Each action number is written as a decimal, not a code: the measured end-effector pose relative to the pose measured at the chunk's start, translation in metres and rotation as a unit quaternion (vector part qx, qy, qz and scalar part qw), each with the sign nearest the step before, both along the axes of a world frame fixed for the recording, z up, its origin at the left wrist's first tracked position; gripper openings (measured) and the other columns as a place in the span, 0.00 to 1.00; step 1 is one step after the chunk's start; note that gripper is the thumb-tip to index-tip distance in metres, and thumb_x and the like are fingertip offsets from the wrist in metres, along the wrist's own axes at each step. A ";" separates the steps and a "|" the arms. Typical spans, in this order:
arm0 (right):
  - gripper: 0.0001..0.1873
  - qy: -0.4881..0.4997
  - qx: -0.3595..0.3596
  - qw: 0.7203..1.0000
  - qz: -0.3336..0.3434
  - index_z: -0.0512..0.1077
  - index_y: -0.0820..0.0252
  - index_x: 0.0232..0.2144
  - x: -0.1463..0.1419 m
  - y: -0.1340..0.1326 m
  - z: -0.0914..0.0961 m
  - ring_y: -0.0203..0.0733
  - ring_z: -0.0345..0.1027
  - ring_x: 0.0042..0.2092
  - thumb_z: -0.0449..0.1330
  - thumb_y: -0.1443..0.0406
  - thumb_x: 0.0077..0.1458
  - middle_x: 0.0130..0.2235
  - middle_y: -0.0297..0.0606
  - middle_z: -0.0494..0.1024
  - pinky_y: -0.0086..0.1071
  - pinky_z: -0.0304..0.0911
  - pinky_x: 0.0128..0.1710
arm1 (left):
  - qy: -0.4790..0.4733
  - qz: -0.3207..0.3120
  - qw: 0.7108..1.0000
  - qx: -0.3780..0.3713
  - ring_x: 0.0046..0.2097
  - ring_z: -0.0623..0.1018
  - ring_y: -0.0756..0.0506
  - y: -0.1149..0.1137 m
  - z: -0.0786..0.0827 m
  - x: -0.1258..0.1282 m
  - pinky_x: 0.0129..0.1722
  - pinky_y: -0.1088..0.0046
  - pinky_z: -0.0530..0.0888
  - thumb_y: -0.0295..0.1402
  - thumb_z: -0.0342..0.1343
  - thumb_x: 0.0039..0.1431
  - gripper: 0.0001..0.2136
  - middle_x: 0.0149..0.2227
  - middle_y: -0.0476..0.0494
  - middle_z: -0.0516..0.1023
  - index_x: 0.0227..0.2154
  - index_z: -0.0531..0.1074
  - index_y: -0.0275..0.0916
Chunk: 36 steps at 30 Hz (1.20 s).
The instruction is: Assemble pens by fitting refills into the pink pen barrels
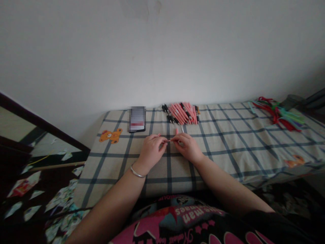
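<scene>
At the middle of the table, my left hand (152, 149) and my right hand (187, 146) meet fingertip to fingertip. Both are closed in a pinch on a small, thin pinkish piece (169, 140), mostly hidden by the fingers and too small to make out fully. Just beyond my right fingers lies a short pink tube (177, 130), with a thin whitish stick (182, 129) beside it. Farther back, against the wall, is a pile of pink pens (180, 113), with several black-gripped pens (167, 114) among them and at the left side.
A checked cloth (127, 162) covers the table, which stands against a pale wall (162, 61). A dark-edged, blurred-out device (137, 119) lies at the back left. Red, green and blue strips (279, 113) are heaped at far right. Paper scraps (58, 201) litter the floor at left.
</scene>
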State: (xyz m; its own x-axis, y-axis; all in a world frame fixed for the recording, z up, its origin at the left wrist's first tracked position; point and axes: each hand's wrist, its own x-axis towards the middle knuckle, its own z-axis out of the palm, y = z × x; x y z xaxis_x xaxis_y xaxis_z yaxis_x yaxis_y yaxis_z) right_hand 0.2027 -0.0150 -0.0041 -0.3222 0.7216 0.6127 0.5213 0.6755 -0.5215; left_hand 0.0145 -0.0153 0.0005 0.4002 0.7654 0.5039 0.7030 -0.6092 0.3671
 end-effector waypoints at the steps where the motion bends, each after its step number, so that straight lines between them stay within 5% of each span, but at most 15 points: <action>1: 0.09 0.001 0.001 1.000 0.000 0.72 0.56 0.35 0.000 0.000 0.000 0.39 0.70 0.38 0.55 0.73 0.54 0.35 0.38 0.76 0.34 0.67 0.41 | 0.003 -0.001 1.000 0.001 0.47 0.74 0.41 0.000 0.000 0.000 0.47 0.60 0.69 0.28 0.54 0.57 0.05 0.35 0.46 0.79 0.36 0.73 0.39; 36: 0.04 -0.035 -0.013 0.999 0.003 0.70 0.57 0.36 0.000 -0.002 -0.002 0.40 0.70 0.38 0.57 0.67 0.56 0.35 0.38 0.77 0.35 0.66 0.39 | -0.024 -0.022 0.999 0.001 0.44 0.75 0.43 0.000 0.003 0.000 0.47 0.62 0.71 0.28 0.59 0.53 0.01 0.32 0.46 0.77 0.29 0.72 0.39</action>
State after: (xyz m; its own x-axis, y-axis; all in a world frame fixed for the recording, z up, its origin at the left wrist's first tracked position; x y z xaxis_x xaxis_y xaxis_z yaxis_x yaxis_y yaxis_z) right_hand 0.2031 -0.0168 -0.0060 -0.3678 0.7344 0.5704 0.5524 0.6660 -0.5013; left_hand 0.0143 -0.0148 0.0040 0.4089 0.7469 0.5244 0.6577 -0.6395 0.3981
